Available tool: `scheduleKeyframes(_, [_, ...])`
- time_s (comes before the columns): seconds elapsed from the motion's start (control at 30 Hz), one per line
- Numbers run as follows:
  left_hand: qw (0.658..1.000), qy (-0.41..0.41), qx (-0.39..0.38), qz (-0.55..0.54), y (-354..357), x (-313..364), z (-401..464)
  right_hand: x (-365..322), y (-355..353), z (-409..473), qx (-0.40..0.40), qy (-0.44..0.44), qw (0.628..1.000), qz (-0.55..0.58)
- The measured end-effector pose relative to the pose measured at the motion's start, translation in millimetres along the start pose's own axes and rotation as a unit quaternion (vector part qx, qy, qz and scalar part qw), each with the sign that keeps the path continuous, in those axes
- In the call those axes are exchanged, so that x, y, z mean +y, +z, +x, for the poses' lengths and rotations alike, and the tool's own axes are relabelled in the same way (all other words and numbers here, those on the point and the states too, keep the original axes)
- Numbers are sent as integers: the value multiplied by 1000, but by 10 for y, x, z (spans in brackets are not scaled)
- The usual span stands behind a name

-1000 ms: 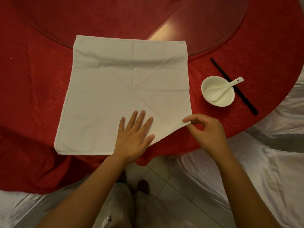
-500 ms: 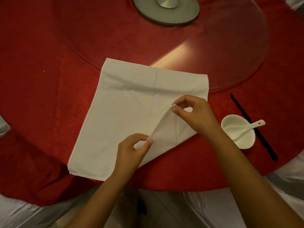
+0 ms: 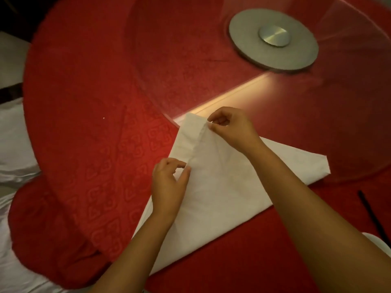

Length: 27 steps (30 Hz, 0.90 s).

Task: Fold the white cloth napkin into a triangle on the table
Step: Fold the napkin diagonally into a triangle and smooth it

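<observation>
The white cloth napkin (image 3: 224, 187) lies on the red tablecloth (image 3: 88, 123), folded over on a diagonal into a rough triangle. My right hand (image 3: 230, 127) pinches the folded-over corner at the napkin's far tip, close to the lower layer's corner. My left hand (image 3: 169, 182) pinches the upper layer's left edge about halfway down. A strip of the lower layer still shows to the left of that edge. My right forearm crosses over the napkin and hides part of it.
A glass turntable (image 3: 211, 60) with a grey metal hub (image 3: 273, 39) covers the table's centre, and the napkin's far tip lies on its rim. Black chopsticks (image 3: 372, 216) and a white bowl's edge (image 3: 378, 242) sit at the right. White fabric (image 3: 12, 144) lies left.
My right hand has carried the napkin's near right corner up and across to the far left corner. My left hand moved from the middle to the folded layer's left edge. The view tilted upward.
</observation>
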<state>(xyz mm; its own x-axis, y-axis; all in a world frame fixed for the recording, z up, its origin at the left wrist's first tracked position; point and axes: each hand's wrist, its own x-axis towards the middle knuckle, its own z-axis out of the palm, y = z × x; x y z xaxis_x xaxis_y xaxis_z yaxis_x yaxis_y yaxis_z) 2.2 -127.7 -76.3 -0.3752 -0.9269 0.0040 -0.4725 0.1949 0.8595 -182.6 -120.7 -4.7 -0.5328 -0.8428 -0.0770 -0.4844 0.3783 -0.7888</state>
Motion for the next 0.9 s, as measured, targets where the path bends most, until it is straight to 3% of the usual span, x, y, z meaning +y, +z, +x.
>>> scheduleKeyframes(0.33, [997, -33, -2, 70, 106, -137, 487, 79, 381, 676, -28, 3, 999, -37])
scheduleKeyframes(0.53, [996, -45, -10, 73, 157, -196, 589, 138, 536, 899, -64, -3, 991, -119])
scheduleKeyframes(0.9, [992, -87, -7, 90, 237, -174, 801, 479, 297, 781, 11, -71, 974, -213])
